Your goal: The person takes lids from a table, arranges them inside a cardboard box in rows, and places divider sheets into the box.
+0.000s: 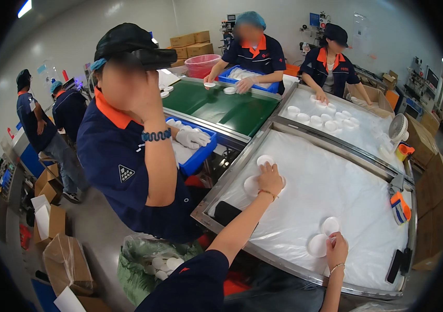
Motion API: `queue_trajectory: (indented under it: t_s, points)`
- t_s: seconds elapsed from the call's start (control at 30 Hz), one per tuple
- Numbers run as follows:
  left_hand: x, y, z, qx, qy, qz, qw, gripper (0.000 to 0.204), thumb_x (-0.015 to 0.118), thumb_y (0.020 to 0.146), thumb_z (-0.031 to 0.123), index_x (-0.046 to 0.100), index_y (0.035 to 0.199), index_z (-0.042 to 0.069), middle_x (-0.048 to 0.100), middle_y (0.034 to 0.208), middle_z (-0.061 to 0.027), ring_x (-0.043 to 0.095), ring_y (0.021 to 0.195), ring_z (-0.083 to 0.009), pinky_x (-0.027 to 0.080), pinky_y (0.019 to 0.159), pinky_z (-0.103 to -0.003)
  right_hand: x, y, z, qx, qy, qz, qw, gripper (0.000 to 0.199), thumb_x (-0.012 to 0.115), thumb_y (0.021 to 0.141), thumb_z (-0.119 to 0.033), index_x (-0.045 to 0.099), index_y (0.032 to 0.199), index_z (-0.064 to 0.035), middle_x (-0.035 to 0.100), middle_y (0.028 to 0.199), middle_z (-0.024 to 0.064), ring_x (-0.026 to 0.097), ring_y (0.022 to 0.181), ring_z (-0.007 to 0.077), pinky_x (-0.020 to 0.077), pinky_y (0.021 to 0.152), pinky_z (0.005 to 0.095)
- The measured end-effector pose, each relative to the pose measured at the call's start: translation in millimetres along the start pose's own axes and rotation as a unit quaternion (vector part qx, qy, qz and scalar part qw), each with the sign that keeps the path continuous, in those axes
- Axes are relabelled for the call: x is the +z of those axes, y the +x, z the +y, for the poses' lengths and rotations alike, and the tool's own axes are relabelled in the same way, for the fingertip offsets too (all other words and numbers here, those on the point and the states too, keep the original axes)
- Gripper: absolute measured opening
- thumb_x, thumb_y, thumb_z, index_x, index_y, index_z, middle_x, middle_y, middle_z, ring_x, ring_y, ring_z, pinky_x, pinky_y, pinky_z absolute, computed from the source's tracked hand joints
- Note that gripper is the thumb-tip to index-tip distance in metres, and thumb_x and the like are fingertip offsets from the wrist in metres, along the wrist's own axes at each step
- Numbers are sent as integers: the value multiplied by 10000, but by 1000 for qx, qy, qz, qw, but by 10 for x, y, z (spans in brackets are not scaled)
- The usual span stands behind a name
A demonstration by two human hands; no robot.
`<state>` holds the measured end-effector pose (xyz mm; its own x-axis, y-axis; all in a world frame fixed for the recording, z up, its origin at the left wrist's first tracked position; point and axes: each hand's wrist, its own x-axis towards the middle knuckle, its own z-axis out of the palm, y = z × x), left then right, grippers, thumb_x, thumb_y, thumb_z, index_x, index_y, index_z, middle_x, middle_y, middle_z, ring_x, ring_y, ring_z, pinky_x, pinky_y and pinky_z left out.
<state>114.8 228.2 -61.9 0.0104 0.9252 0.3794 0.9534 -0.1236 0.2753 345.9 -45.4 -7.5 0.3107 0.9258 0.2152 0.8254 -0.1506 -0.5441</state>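
At the frame's centre, the left hand (270, 178) lies flat, fingers spread, on a round white plastic lid (253, 185) on the white-lined steel tray table (304, 278); a second white lid (265, 160) sits just above. Lower right, the right hand (336, 250) touches two more round white lids (318, 245), fingers loosely curled, gripping nothing that I can see.

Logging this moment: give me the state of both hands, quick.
Left hand: open, palm down on a white round lid on the tray.
Right hand: resting on white lids; grip cannot be told.
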Motion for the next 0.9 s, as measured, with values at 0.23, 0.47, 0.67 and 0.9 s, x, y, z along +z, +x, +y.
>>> queue_trajectory:
  t_s: [0.23,0.47,0.67,0.9]
  points:
    - [-114,-289,445,161,-15,-82,983,341,511,890,166,548,1218,84,542,1216,-119,487,1188,-345,500,862,-468,-151,-49,-47,24,19,51,998,112,621,813,-37,582,916,-57,585,781,154,544,754,372,438,677,446]
    - [-52,-152,326,301,-74,-44,950,305,532,861,103,526,1147,-2,578,1077,-187,546,1008,-357,450,875,-451,-584,-641,-315,106,760,122,629,385,573,944,-267,515,1281,-89,544,1305,26,490,1256,215,404,1046,413]
    - [-366,-168,496,212,-131,-166,954,169,559,819,46,506,980,59,570,1025,-154,540,1010,-357,471,805,-463,-918,-1317,-696,19,939,94,330,445,613,888,-338,564,1264,-104,552,1340,32,472,1281,229,333,1097,465]
    - [-420,-281,536,220,-103,-198,950,184,534,815,31,491,993,46,543,1039,-132,518,1001,-350,471,797,-468,-1104,-1543,-958,27,948,96,301,441,638,868,-350,587,1243,-123,553,1339,33,444,1305,221,273,1133,465]
